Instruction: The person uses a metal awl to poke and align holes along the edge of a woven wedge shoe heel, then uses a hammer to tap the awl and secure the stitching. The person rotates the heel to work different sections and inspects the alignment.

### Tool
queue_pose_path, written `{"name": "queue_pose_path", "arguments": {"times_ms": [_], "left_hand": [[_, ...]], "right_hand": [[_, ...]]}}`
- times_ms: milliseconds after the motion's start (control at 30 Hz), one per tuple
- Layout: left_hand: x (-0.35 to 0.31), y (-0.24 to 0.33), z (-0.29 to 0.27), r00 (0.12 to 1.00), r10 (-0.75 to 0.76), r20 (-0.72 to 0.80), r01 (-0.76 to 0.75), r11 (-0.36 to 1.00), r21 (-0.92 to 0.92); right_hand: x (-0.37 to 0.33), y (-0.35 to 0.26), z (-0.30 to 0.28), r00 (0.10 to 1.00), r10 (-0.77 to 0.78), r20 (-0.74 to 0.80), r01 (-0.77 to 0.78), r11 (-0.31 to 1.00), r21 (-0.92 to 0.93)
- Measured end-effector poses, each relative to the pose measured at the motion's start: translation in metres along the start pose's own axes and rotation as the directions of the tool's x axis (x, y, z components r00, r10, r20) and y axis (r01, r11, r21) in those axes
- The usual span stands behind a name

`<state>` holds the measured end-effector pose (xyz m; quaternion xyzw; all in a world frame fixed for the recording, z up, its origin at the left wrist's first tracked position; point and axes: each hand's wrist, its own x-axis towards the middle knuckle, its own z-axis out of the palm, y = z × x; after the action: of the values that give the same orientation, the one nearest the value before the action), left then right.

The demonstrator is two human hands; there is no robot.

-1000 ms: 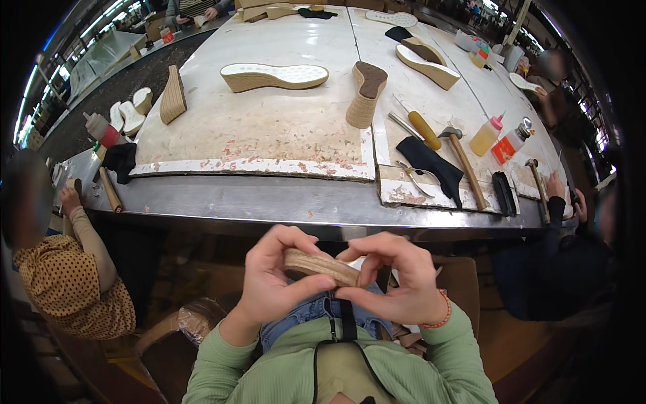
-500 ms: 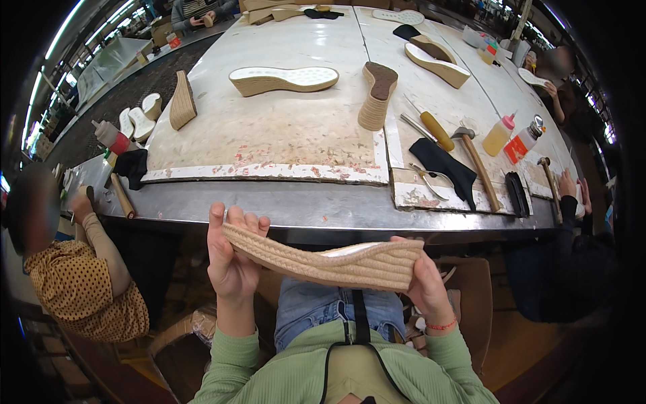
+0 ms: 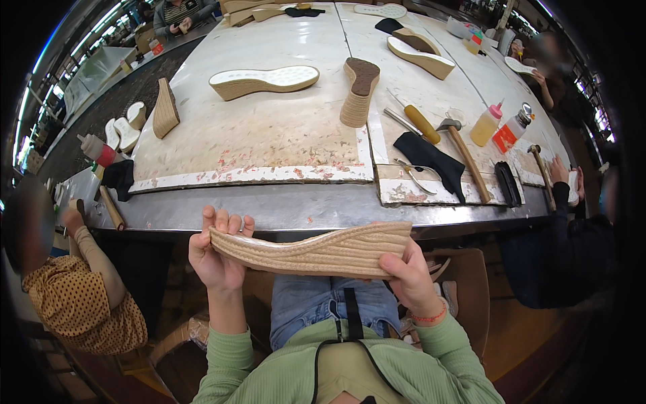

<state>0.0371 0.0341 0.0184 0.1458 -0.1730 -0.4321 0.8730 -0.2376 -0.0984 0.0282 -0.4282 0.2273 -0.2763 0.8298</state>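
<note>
Between my two hands I hold a tan, braided-rope wedge shoe sole level in front of my waist, just off the table's near edge. Its thin toe end is pinched by my left hand, the thumb and fingers closed around it. At the thick heel end, my right hand grips with the thumb pressed on the ribbed side. A sliver of white shows along the sole's upper edge; the rest of its top is mostly hidden from this angle.
On the table are more wedge soles, a hammer, a yellow-handled awl, black fabric, pincers and a glue bottle. Co-workers sit left and right. A cardboard box stands below.
The wedge sole has tilted, its heel end now higher and its ribbed side facing me more. My right thumb has moved onto that side. The whole view has shifted slightly.
</note>
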Motion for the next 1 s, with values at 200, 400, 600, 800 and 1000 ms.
{"name": "queue_pose_path", "arguments": {"times_ms": [200,400,600,800,1000], "left_hand": [[0.000,0.002,-0.011,0.999,-0.025,-0.035,0.024,0.999,-0.045],[-0.001,0.005,-0.015,0.999,-0.020,-0.025,0.019,0.998,-0.052],[0.000,0.004,-0.019,1.000,-0.027,0.014,0.028,0.997,-0.071],[-0.007,0.000,-0.021,0.998,-0.049,0.051,0.045,0.996,0.074],[-0.013,0.005,-0.010,0.999,-0.001,0.051,-0.039,0.635,0.772]], "right_hand": [[0.000,-0.001,0.009,1.000,-0.019,-0.001,0.019,0.999,-0.031],[0.000,-0.002,0.015,0.999,-0.038,0.008,0.038,0.998,-0.040],[0.000,-0.002,0.016,0.999,-0.038,0.001,0.038,0.998,-0.055],[-0.006,-0.009,0.008,0.999,-0.026,0.032,0.027,0.999,-0.045],[-0.016,-0.027,-0.008,0.999,-0.042,0.023,0.046,0.974,-0.223]]}}
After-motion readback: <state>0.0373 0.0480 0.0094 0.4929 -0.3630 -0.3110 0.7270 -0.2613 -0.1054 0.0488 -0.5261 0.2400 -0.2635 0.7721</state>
